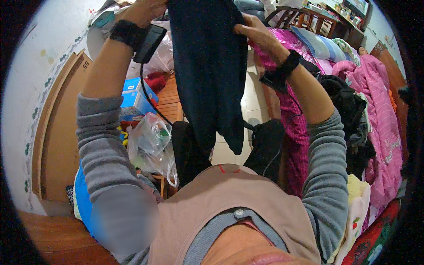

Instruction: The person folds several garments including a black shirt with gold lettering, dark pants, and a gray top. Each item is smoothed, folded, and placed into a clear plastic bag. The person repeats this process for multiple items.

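A long dark garment (pixel 210 66) hangs in front of me and splits at its lower end into two tapering parts, like trouser legs. Its upper end runs out of the picture. My left hand (pixel 147 13) grips it at the upper left edge, with the fingertips partly cut off by the picture's top. On the opposite edge, my right hand (pixel 255 31) has its fingers and thumb on the cloth. Black straps circle both wrists, and a black device (pixel 150 43) with a cable sits at the left one. The garment's lower ends hang between my knees.
Left of me, a blue box (pixel 137 99) and a clear plastic bag (pixel 150 142) lie by a slatted wooden surface (pixel 169 96). A magenta-covered bed (pixel 294 145) with dark clothes (pixel 344 102) stands right. A person (pixel 363 50) lies there under a pink quilt (pixel 381 126).
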Available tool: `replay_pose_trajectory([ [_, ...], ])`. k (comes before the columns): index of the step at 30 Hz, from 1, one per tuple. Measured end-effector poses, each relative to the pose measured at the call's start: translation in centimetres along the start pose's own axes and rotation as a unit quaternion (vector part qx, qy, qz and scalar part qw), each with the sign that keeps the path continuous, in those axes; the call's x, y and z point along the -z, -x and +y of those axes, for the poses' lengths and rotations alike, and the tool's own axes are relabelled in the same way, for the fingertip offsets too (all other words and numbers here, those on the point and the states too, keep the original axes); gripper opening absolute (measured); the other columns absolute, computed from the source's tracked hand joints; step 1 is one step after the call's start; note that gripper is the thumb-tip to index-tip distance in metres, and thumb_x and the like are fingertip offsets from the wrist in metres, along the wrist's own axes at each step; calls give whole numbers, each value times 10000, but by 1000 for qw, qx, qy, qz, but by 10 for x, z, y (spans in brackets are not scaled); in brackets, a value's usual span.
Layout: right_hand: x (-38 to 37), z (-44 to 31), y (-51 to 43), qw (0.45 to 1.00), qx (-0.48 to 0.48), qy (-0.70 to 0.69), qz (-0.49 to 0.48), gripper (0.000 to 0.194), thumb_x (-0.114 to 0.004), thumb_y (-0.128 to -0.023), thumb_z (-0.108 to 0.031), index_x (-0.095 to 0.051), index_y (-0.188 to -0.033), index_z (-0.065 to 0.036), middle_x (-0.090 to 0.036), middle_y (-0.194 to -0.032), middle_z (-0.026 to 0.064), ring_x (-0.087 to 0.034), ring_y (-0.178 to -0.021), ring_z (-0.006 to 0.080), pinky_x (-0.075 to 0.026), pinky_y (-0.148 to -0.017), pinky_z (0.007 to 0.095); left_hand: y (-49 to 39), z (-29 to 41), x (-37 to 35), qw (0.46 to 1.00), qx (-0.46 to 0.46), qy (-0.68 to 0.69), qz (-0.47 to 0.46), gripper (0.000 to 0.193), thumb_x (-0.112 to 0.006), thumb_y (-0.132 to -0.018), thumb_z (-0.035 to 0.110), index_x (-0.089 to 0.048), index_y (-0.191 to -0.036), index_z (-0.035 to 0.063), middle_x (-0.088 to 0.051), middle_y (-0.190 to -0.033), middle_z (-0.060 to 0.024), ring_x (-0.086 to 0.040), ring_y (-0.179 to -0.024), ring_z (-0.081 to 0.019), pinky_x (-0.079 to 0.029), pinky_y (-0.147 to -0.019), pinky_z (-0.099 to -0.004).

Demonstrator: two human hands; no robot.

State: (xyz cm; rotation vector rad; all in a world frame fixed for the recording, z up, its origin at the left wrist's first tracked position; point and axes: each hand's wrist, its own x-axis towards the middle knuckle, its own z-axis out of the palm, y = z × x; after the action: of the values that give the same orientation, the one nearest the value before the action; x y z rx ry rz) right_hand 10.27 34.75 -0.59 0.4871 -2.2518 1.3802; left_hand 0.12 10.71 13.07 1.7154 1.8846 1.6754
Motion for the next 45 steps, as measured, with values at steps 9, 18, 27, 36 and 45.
replay_pose_trajectory([
  [9, 10, 6, 13, 982, 78, 145, 95, 352, -662, -950, -283, -664, -1231, -69, -741, -994, 55, -707, -856, 213, -557, -808, 359, -10, 54, 4, 992, 89, 86, -4, 151, -699, -905, 60, -702, -1043, -2, -732, -949, -80, -711, -787, -170, -601, -761, -272],
  [18, -9, -7, 35, 906, 189, 207, 316, 311, -707, -923, -229, -600, -1189, -107, -715, -1003, 86, -720, -834, 284, -566, -709, 380, -18, 67, 4, 996, 84, 8, 28, 186, -699, -914, 90, -692, -1080, 7, -732, -957, -66, -710, -813, -167, -597, -785, -282],
  [27, -43, 1, 34, 985, 8, -3, 170, 358, -738, -909, -243, -627, -1165, -19, -671, -896, 88, -614, -799, 128, -511, -749, 286, -18, 63, 4, 992, 111, 34, 44, 209, -716, -898, 73, -682, -1094, 8, -724, -948, -73, -705, -786, -167, -601, -726, -278],
  [36, -44, -1, 50, 966, 30, -121, 229, 155, -638, -973, -126, -635, -1088, -22, -703, -980, 75, -630, -897, 117, -509, -789, 290, -2, 42, 36, 995, 95, -16, 27, 269, -709, -927, 185, -674, -1138, 23, -718, -1020, -63, -700, -903, -158, -589, -810, -288],
  [45, -49, 15, 41, 923, 48, -383, 13, 229, -696, -938, -165, -610, -1097, -24, -652, -1201, 60, -614, -1068, 122, -484, -970, 279, 12, 47, 55, 995, 100, -26, -1, 363, -738, -911, 213, -651, -1221, 44, -718, -1107, -58, -694, -985, -161, -566, -891, -312],
])
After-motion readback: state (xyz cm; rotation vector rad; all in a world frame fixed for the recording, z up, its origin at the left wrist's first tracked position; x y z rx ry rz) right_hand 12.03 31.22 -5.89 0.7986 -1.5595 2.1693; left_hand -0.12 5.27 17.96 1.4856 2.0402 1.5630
